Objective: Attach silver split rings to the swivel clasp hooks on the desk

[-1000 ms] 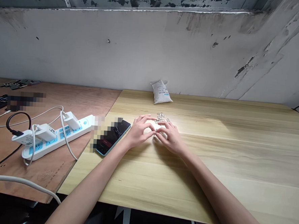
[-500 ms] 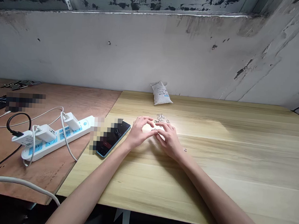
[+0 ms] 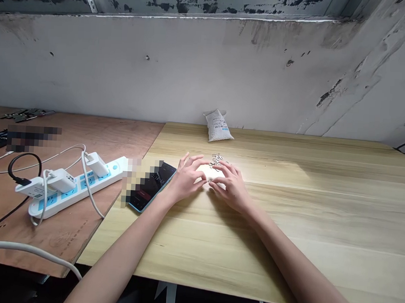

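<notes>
My left hand (image 3: 187, 180) and my right hand (image 3: 231, 190) hover over the light wooden table (image 3: 303, 231), their fingertips meeting near the middle. A tiny metal ring (image 3: 209, 181) seems to glint between the two thumbs, though it is too small to tell which hand has it. Just beyond my fingers lies a loose cluster of small metal rings (image 3: 216, 160), not touched by either hand. A smartphone (image 3: 155, 185), partly blurred out, lies close to the left of my left hand.
A white sack (image 3: 218, 126) leans against the stained wall at the table's back edge. On the lower plywood board (image 3: 128, 138) to the left sit a white power strip (image 3: 73, 184), plugged-in chargers and cables. Dark parts lie at that board's far left.
My fingers have spread wider and lifted off the metal ring cluster, and my fingertips now meet nearer to me. The metal ring cluster, phone and sack stay in place.
</notes>
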### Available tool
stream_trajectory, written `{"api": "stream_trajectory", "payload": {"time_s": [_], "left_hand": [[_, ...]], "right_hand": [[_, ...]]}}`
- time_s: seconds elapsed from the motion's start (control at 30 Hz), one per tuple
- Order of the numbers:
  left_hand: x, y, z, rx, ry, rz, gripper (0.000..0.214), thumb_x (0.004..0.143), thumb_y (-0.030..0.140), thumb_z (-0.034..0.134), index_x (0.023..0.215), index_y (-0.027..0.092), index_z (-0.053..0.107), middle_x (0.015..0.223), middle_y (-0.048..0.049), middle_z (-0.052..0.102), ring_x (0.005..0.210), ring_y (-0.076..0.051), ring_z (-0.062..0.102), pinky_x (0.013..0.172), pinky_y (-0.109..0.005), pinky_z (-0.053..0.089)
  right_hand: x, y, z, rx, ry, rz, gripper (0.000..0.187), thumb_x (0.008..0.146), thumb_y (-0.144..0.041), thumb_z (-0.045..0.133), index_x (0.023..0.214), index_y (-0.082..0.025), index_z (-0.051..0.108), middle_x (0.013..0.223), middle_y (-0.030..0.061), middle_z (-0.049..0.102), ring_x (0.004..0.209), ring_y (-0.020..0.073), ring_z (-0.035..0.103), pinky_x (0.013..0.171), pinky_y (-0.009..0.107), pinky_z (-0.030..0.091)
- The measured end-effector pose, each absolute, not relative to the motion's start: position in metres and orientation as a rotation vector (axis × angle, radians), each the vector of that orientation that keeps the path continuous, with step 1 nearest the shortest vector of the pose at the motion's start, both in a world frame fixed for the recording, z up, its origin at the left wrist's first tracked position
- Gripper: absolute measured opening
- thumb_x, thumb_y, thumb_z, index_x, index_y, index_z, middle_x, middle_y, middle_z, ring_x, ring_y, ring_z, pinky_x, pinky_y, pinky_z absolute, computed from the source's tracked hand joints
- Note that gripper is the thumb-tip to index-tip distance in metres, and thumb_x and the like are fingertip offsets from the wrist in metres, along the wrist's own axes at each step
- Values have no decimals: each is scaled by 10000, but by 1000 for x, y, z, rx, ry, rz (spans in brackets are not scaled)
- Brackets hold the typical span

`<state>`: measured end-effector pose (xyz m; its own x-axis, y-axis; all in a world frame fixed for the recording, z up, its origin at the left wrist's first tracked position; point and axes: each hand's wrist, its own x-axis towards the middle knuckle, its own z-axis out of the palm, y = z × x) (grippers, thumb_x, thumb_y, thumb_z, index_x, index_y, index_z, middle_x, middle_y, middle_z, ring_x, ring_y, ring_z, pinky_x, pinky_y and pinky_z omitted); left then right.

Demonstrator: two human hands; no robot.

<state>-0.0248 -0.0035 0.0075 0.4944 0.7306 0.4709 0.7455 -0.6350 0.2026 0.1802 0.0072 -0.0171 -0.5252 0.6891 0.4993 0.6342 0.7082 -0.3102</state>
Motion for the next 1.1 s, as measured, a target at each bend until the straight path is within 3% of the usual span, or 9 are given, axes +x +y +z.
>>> {"api": "stream_trajectory", "payload": {"time_s": [0.2, 0.3, 0.43, 0.57, 0.77, 0.9, 1.0, 1.1], "left_hand": [[-8, -11, 6, -2518, -1139, -713, 188, 922, 170, 544, 794, 184, 681, 1401, -48, 562, 1417, -278, 356, 1203, -640, 9], [-6, -13, 8, -2490, -1191, -828, 159, 900, 203, 578, 773, 189, 672, 1390, -48, 568, 1400, -280, 382, 1212, -622, 59], [-12, -12, 13, -2526, -1311, -1037, 82, 835, 226, 662, 755, 206, 669, 1367, -42, 576, 1393, -287, 381, 1198, -609, 160], [-14, -12, 13, -2593, -1386, -1122, 86, 853, 236, 652, 776, 206, 675, 1370, -63, 559, 1414, -289, 343, 1171, -609, 228], [-9, -11, 6, -2645, -1314, -891, 161, 920, 211, 559, 805, 187, 670, 1412, -75, 525, 1435, -285, 311, 1193, -641, 105], [-25, -5, 11, -2730, -1428, -785, 113, 867, 313, 658, 870, 201, 670, 1412, -77, 514, 1389, -302, 362, 1166, -625, 198], [-44, -2, 19, -2859, -1514, -670, 134, 858, 326, 664, 931, 216, 689, 1231, -71, 609, 1174, -262, 534, 1044, -498, 399], [-57, -3, 27, -2958, -1654, -633, 167, 855, 362, 652, 920, 221, 713, 998, -44, 643, 968, -216, 598, 881, -363, 470]], "right_hand": [[181, 6, -10, -993, -2180, 524, 248, 942, -347, 545, 847, -243, 750, 1256, 74, 640, 1354, 285, 399, 1090, 525, 322], [188, 9, -5, -1006, -2096, 803, 273, 931, -432, 552, 876, -268, 763, 1282, 65, 626, 1359, 277, 394, 1108, 518, 314], [193, 11, 0, -1014, -2066, 897, 278, 916, -468, 565, 873, -284, 769, 1304, 58, 608, 1392, 285, 351, 1126, 528, 278], [192, 11, -1, -1042, -2043, 887, 272, 914, -458, 567, 867, -279, 767, 1271, 66, 621, 1366, 287, 379, 1102, 519, 313], [190, 12, -5, -1052, -2079, 801, 284, 915, -432, 556, 822, -261, 763, 1160, 81, 657, 1255, 279, 475, 1059, 478, 359], [197, 14, -2, -1073, -2184, 784, 305, 910, -462, 560, 789, -261, 755, 1170, 68, 647, 1245, 279, 473, 1030, 463, 368], [199, 17, -4, -1159, -2271, 542, 317, 910, -441, 563, 744, -242, 747, 1047, 78, 671, 1096, 274, 531, 967, 469, 373], [199, 23, -7, -1340, -2225, 254, 325, 937, -398, 507, 815, -230, 757, 934, 93, 675, 964, 269, 547, 900, 473, 372]]}}
